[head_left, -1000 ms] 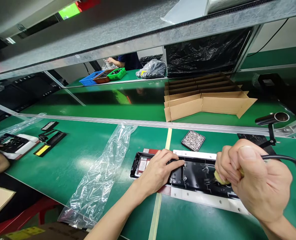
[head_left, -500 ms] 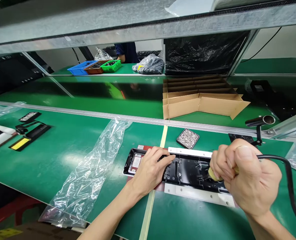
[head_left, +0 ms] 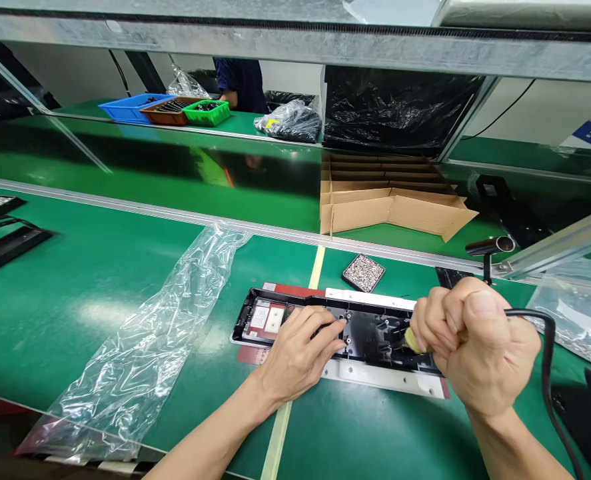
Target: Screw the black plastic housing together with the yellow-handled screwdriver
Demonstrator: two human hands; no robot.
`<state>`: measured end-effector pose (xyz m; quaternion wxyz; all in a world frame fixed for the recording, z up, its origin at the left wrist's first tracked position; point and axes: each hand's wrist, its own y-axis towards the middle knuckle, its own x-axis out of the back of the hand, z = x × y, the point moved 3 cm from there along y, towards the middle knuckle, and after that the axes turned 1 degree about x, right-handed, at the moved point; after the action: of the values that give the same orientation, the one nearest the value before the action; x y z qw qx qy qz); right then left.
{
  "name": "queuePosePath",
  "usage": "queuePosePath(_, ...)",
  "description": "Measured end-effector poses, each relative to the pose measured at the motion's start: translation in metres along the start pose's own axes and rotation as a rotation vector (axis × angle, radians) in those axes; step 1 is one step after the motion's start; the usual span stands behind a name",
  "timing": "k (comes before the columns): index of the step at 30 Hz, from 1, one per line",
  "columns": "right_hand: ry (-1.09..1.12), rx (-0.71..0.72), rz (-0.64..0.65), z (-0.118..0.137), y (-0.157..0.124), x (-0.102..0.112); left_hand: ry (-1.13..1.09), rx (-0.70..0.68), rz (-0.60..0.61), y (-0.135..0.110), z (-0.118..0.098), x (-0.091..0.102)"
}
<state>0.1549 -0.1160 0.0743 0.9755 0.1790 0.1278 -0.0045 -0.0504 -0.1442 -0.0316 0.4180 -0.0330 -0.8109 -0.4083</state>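
Observation:
A long black plastic housing [head_left: 362,333] lies open side up between white fixture strips [head_left: 382,379] on a reddish base plate. My left hand [head_left: 302,353] is bent over its middle, gripping it, with the fingertips inside. In a fist, my right hand [head_left: 475,340] grips a corded electric screwdriver, mostly hidden by the fingers. Its yellowish nose [head_left: 413,341] points down into the right part of the housing, and the tip cannot be made out. A black cable [head_left: 550,353] leaves the top of the fist. Just behind the housing sits a square black tray of small metal screws [head_left: 364,272].
Clear plastic film [head_left: 160,340] lies on the left of the green bench [head_left: 95,267]. Cardboard dividers [head_left: 390,200] stand behind a metal rail. At right are a black tube on a stand [head_left: 490,247] and a clear bag [head_left: 575,307]. Farther back, a person [head_left: 240,83] is near coloured bins [head_left: 208,113].
The view has shifted, so most things appear farther left. My left thumb and fingertips have drawn closer together over the housing. My right hand keeps its grip on the electric screwdriver.

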Motion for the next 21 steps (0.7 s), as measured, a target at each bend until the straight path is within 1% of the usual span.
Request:
queuePosePath(3,0.042,-0.026,-0.003,0.001,0.001,0.001,-0.002,0.008,0.018,-0.001,0.001,-0.003)
queuePosePath(7,0.085,-0.096,-0.010,0.004,0.002,0.000,0.009,0.007,0.024,-0.001,0.002,-0.007)
queuePosePath(10,0.068,-0.073,-0.028,0.005,0.003,0.000,0.021,0.001,0.027,0.000,0.001,-0.009)
queuePosePath(14,0.066,-0.040,-0.021,0.002,0.003,0.001,0.030,0.001,0.043,-0.001,0.000,-0.012)
queuePosePath(21,0.070,-0.067,-0.011,0.001,0.006,0.000,0.049,-0.013,0.035,0.001,0.000,-0.011)
